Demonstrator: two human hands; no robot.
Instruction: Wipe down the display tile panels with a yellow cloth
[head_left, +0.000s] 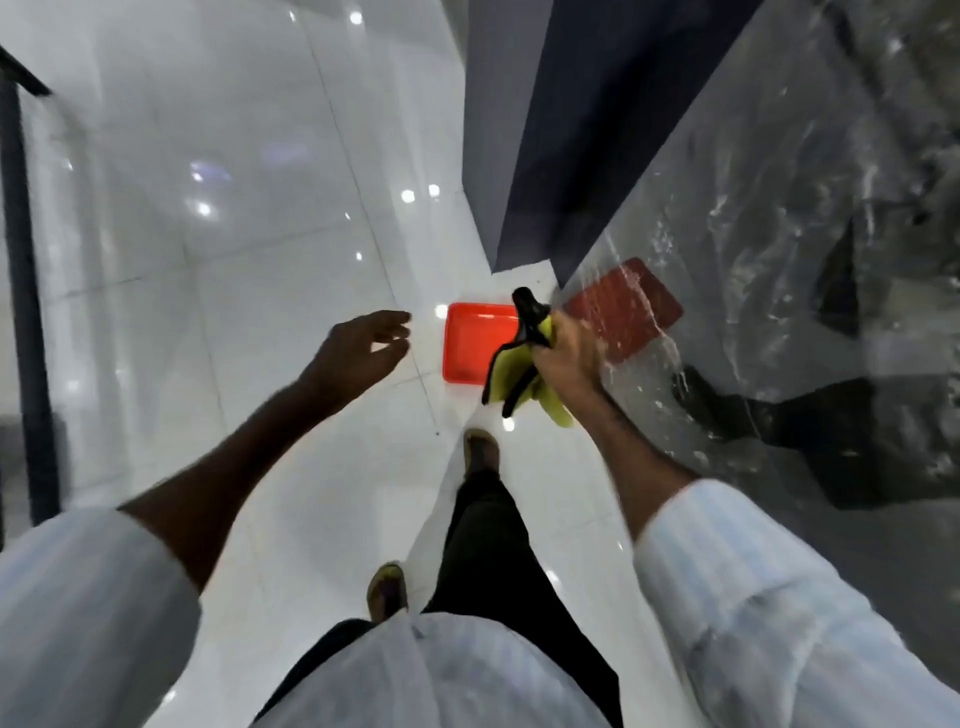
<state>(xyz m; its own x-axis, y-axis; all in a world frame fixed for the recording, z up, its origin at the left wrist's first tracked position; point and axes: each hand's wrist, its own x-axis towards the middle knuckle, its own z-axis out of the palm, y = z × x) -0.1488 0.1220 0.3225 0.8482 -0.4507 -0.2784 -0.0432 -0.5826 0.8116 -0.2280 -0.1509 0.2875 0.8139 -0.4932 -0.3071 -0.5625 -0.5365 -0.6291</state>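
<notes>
Just beside the dark display tile panel (779, 234), right hand (569, 358) grips the bunched yellow cloth (511, 371), left hand (358, 351) open and empty; looks pre-wipe, next needs cloth pressed flat onto panel.

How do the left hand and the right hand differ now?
The left hand is open and holds nothing; the right hand grips the yellow cloth. The left hand hangs over the white floor; the right hand is beside the dark glossy panel. Both reach forward.
</notes>
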